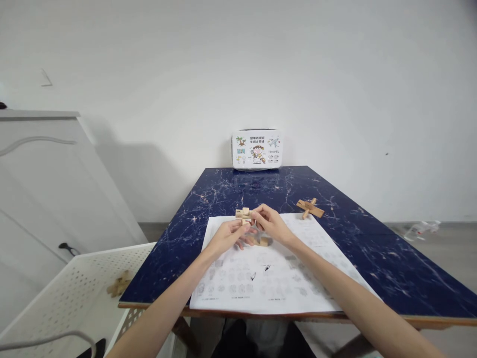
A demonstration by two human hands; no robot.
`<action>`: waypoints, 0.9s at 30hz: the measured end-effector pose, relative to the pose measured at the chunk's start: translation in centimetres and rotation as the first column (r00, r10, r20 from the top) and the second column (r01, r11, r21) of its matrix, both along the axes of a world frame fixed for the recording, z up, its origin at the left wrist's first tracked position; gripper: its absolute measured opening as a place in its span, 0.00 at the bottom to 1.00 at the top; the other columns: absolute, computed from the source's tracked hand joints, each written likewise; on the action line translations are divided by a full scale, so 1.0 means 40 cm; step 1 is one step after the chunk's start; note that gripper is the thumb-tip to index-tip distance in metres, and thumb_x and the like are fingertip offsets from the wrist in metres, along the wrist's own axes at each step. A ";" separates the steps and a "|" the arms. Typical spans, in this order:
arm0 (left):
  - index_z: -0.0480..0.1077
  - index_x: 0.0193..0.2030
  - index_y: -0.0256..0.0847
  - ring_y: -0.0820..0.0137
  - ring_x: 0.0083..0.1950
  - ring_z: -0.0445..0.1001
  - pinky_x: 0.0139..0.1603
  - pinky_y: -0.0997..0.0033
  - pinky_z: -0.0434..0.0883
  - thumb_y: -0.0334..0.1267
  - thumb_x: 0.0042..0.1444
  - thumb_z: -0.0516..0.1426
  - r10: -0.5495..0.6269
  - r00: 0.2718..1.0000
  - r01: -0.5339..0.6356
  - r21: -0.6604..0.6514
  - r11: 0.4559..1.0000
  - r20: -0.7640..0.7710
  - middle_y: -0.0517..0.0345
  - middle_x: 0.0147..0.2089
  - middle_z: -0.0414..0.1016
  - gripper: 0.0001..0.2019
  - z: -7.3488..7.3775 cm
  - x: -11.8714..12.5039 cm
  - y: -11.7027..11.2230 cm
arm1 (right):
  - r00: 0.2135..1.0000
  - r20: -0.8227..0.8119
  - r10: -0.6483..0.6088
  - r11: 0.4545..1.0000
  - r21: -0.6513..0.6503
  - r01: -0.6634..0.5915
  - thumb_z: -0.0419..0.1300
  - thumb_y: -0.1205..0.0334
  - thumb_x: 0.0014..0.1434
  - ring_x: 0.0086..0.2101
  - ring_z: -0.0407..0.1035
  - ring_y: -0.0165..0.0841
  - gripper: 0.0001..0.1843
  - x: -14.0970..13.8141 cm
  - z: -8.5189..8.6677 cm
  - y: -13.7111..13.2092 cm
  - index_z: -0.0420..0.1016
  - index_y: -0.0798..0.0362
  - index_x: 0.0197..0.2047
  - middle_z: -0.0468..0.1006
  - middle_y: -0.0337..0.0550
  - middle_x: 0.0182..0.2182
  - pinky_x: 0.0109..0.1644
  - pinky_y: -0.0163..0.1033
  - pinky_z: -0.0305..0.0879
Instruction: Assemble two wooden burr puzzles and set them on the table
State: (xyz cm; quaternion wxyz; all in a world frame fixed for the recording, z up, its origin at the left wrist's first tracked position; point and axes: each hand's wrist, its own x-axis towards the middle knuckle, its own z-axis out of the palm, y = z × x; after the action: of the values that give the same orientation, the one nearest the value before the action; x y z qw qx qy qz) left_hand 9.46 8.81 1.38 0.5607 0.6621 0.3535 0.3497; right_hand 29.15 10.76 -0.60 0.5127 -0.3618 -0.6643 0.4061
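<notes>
Pinching the blocks (243, 214) over the far edge of the sheet (290, 281), the left hand (230, 233) and right hand (271, 223) are nearly closed. Probably light and stiff, they should hold best by their ends.

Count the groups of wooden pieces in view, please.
4: a cluster between the left hand and right hand, blocks on the paper near them, crossed pieces by the paper's far right corner, and a clump in the white basket. The hands may hide more.
</notes>
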 end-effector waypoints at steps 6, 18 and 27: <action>0.77 0.54 0.37 0.67 0.33 0.82 0.26 0.75 0.71 0.55 0.63 0.61 -0.042 0.999 0.043 0.096 0.994 -0.018 0.40 0.52 0.82 0.23 0.000 0.000 -0.001 | 1.000 0.011 -0.028 0.998 -0.054 0.028 0.59 0.32 0.62 0.20 0.59 0.29 0.28 0.003 0.021 -0.009 0.65 0.49 0.30 0.68 0.33 0.20 0.27 0.37 0.57; 0.48 0.73 0.46 0.64 0.34 0.84 0.31 0.71 0.74 0.52 0.63 0.62 -0.037 0.997 0.036 0.016 0.999 0.061 0.43 0.48 0.84 0.38 -0.010 0.009 -0.003 | 0.998 0.019 -0.057 0.986 -0.154 0.059 0.58 0.28 0.60 0.18 0.59 0.28 0.32 0.006 0.002 0.010 0.63 0.49 0.25 0.68 0.34 0.19 0.24 0.37 0.55; 0.59 0.62 0.42 0.64 0.30 0.82 0.29 0.70 0.75 0.46 0.51 0.72 0.013 0.996 -0.015 0.012 1.000 0.093 0.52 0.38 0.83 0.37 0.004 0.019 -0.004 | 1.000 -0.006 -0.018 0.973 -0.228 0.016 0.59 0.27 0.58 0.18 0.59 0.28 0.33 0.006 0.011 0.003 0.62 0.49 0.24 0.67 0.35 0.18 0.23 0.37 0.55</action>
State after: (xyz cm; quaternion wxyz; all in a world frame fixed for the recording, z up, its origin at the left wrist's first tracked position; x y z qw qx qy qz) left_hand 10.20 8.64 1.54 0.5699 0.6462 0.3294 0.3863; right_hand 29.40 10.87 -0.17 0.4739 -0.4224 -0.6080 0.4768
